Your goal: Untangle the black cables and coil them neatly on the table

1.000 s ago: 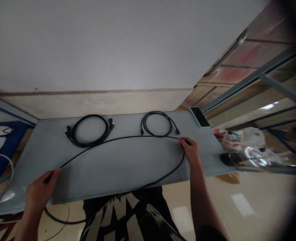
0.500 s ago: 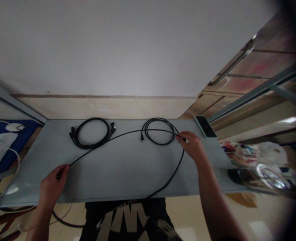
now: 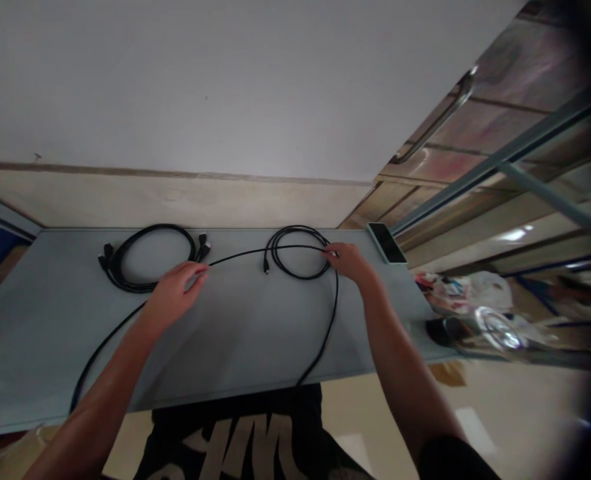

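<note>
One black cable [image 3: 240,254] spans the gap between the two hands, its long axis running left to right across the table [image 3: 255,333] and bowing gently away from the person. The right hand [image 3: 344,259] pinches it between thumb and fingertips at the right side of the right coil [image 3: 300,277], so this is the hand nearer that ring; the cable crosses over the ring in view, then bends at the fingers and drops toward the person over the front edge. The left hand [image 3: 175,288] is at the other end of the span, fingers and thumb loosely around the cable line in front of the left coil [image 3: 117,267]; I cannot tell whether they grip it or whether the hand touches that coil. A black length also runs from beneath the left forearm to the front edge.

Counted: two hands, two coils side by side, one cable between the hands, one phone [image 3: 387,243] beyond the right hand and one dark-based bottle [image 3: 445,331] at the table's right end. The strands within each coil are too close to count.
</note>
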A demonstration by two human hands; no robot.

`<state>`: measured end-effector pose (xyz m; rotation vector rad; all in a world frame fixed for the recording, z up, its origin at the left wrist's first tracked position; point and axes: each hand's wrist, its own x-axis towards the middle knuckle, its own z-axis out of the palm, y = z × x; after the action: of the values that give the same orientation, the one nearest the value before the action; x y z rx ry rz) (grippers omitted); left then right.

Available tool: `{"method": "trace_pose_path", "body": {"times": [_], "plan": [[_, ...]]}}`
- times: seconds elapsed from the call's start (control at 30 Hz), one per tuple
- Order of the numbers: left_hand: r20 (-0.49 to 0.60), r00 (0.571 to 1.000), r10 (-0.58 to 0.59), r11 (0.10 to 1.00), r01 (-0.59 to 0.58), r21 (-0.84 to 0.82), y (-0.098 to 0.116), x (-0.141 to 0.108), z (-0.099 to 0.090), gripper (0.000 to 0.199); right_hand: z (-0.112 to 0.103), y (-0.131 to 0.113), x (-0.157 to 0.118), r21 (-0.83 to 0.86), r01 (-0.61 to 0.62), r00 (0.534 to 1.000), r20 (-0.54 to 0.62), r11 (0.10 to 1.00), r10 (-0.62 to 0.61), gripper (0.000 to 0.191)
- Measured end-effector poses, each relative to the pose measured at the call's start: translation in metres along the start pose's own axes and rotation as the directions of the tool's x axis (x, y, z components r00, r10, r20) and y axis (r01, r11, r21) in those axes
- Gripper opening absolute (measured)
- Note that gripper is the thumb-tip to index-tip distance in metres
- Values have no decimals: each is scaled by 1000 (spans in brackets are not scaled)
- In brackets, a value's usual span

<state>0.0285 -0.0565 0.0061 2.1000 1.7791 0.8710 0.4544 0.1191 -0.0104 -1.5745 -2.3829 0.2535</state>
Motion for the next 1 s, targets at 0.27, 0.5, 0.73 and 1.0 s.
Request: {"method": "trace_pose_path", "body": {"times": [0.27,0.5,0.73,1.0], "plan": [[39,991,127,983,-131,130,27,63,76,49,-27,-36,21,131,175,919,-377,976,-114,25],[72,997,-6,979,20,-203,1,51,50,31,-19,-61,23,843,130,779,-413,522,472,22],[381,875,-298,263,459,-849,7,56,48,34,8,-101,28,987,-64,968,26,145,249,23],[340,909,-241,436,415,-799,20,62,54,38,27,-151,3,951,-160,880,259,264,-398,19]]}}
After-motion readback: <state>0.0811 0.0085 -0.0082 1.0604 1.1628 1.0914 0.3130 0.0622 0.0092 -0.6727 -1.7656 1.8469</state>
